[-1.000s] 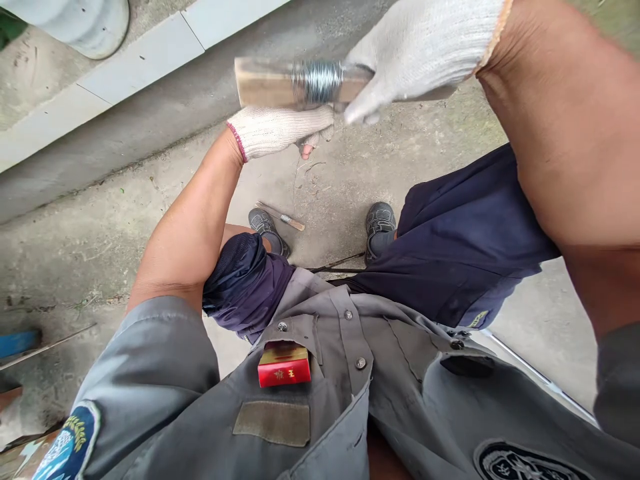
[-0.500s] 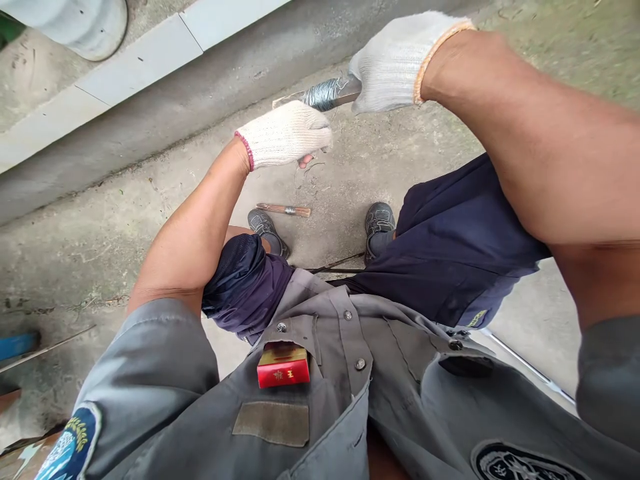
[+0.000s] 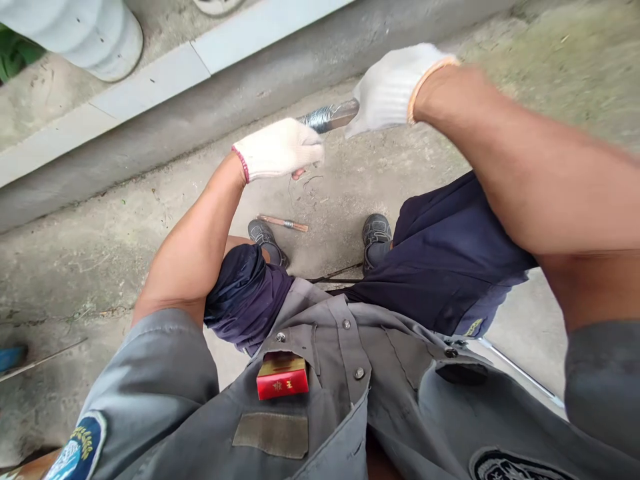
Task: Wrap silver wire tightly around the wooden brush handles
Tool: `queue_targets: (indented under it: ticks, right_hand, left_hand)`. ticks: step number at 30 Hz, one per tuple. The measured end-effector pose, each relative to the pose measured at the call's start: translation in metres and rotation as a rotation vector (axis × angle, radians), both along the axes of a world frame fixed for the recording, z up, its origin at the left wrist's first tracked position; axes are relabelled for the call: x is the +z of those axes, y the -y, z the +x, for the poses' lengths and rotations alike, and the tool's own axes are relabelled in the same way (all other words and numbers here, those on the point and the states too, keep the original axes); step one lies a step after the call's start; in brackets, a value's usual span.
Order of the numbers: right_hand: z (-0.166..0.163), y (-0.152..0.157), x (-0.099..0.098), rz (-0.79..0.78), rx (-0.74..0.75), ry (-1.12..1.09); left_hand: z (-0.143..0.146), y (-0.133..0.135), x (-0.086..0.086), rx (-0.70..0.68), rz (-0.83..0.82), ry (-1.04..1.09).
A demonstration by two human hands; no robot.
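Note:
My right hand [image 3: 383,90], in a white knit glove with an orange cuff, is closed round one end of a wooden stick [image 3: 344,115]. Grey metal wire [image 3: 318,120] is wound in many turns about the stick's middle. Just below and to the left, my left hand [image 3: 283,150] wears a white glove with a pink cuff. Its fingers are pinched together beside the winding, and a thin strand hangs under them; the glove hides most of what they grip. A bare fingertip [image 3: 299,174] shows at the glove's underside. The stick's far end is hidden behind my left hand.
A second, smaller wooden stick with wire round it [image 3: 283,223] lies on the concrete floor [image 3: 165,200] near my left shoe [image 3: 265,239]. A tiled ledge [image 3: 150,80] runs along the upper left, with a white ribbed container [image 3: 100,40] on it. A blue object [image 3: 11,358] is at the left edge.
My right hand and the stick have come slightly lower in view, and more of the winding is behind my left hand. The whole view has shifted a little.

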State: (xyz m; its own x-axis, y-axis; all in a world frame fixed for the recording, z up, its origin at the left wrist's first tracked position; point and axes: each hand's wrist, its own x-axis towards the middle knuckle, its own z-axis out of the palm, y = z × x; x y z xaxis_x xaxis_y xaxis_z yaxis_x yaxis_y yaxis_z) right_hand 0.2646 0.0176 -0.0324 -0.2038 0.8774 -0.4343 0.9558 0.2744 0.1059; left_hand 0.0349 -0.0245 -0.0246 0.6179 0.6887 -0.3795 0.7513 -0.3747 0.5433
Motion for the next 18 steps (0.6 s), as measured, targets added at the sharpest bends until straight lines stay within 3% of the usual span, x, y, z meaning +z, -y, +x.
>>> queue_targets:
  ticks: [4, 8, 13, 18]
  right_hand:
    - [-0.004, 0.003, 0.008, -0.006, 0.073, -0.055]
    - [-0.003, 0.002, 0.004, 0.022, 0.087, -0.096]
    - [-0.012, 0.006, 0.002, 0.032, 0.052, -0.018]
    - [-0.017, 0.019, 0.006, -0.051, 0.116, 0.035]
  left_hand:
    - [-0.005, -0.003, 0.002, 0.003, -0.009, -0.009]
    - [-0.01, -0.007, 0.0, -0.053, 0.003, 0.016]
    - [-0.01, -0.011, 0.001, 0.002, 0.135, -0.026]
    - [-0.007, -0.015, -0.007, -0.01, 0.253, -0.109]
